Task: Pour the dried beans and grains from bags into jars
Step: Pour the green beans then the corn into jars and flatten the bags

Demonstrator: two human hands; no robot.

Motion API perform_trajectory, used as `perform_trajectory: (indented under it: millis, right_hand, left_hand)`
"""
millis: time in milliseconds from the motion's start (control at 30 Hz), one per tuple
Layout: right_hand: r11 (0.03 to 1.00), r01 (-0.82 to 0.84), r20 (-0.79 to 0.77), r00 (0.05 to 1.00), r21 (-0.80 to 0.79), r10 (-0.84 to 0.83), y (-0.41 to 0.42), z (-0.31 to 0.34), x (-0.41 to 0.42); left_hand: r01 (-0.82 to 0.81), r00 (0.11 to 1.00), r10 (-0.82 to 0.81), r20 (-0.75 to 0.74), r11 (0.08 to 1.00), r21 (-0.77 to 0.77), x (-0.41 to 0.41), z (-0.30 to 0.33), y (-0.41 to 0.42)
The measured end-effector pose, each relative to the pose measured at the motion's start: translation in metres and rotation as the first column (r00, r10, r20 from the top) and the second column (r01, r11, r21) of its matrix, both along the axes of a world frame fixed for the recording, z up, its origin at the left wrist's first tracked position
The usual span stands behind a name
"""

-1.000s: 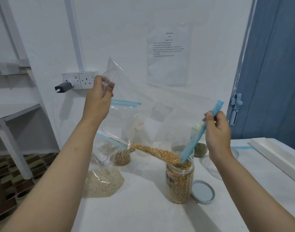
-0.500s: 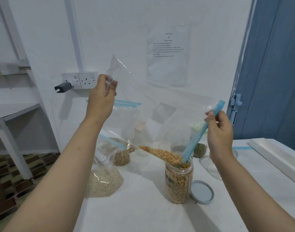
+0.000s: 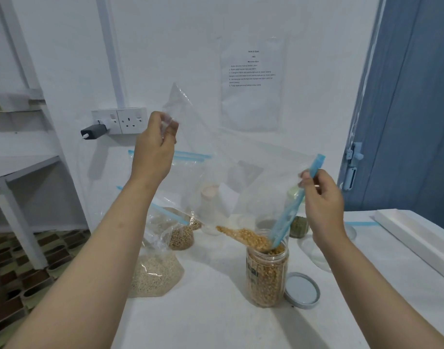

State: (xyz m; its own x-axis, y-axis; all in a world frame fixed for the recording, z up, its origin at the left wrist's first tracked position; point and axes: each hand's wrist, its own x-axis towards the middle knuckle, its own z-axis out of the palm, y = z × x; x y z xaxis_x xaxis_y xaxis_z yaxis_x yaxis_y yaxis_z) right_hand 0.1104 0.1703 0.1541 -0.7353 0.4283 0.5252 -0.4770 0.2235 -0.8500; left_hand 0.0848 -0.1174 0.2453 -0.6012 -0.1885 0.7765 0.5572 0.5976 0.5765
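Two hands hold one clear zip bag [image 3: 231,177] tilted over an open plastic jar [image 3: 267,275] standing on the white table [image 3: 216,318]. Its blue zip strip [image 3: 295,202] slants down so that the lower corner dips into the jar's mouth, and a narrow wedge of yellow-brown grains [image 3: 243,237] lies along the bag's lower fold, running into the jar, which is nearly full of the same grains. The left hand [image 3: 154,149] is raised and pinches the bag's bottom corner between curled fingers; the right hand [image 3: 321,202], lower and well apart from it, pinches the zip strip near its upper end. A dark label runs up the jar's side, but its letters are too blurred to read. Just right of the jar a grey lid [image 3: 302,290] lies flat on the table. To the left stand a bag of pale grain [image 3: 154,270] and, behind it, a smaller bag of tan beans [image 3: 182,236]. Behind the held bag a jar of green grain [image 3: 299,225] stands near the wall. A printed sheet [image 3: 252,84] on the wall is headed "TASK & GOAL"; the numbered lines under it are too small to read. A double socket [image 3: 120,120] with a dark plug sits on the wall at left.
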Motion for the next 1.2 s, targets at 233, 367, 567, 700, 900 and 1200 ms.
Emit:
perform_trajectory:
  millis: [233, 367, 567, 700, 900, 1200]
  right_hand:
    - [1.0, -0.003, 0.015, 1.0, -0.014, 0.003, 0.002, -0.003, -0.001]
    - [1.0, -0.018, 0.048, 0.999, -0.019, 0.019, -0.001, -0.006, -0.001]
    - [0.992, -0.029, 0.04, 0.999, -0.122, 0.034, -0.005, -0.011, 0.005]
    - [0.982, -0.053, 0.042, 0.997, -0.181, 0.062, -0.005, -0.015, 0.006]
    - [0.983, -0.07, 0.031, 0.997, -0.172, 0.076, -0.005, -0.015, 0.009]
    - [0.976, -0.081, 0.041, 0.995, -0.201, 0.091, -0.003, -0.013, 0.011]
  left_hand:
    - [0.023, 1.0, -0.023, 0.001, 0.999, 0.022, 0.001, 0.0, 0.001]
    - [0.012, 0.998, -0.015, 0.069, 0.999, 0.04, 0.0, -0.007, -0.004]
    - [0.19, 0.927, -0.112, 0.358, 0.964, -0.188, -0.002, -0.03, -0.027]
    - [0.052, 0.97, -0.014, 0.241, 0.987, -0.149, -0.004, -0.049, -0.036]
    - [-0.194, 0.935, 0.129, 0.329, 0.966, 0.173, -0.009, -0.079, -0.03]
    - [0.275, 0.843, -0.537, 0.031, 0.48, 0.833, -0.027, -0.1, -0.022]
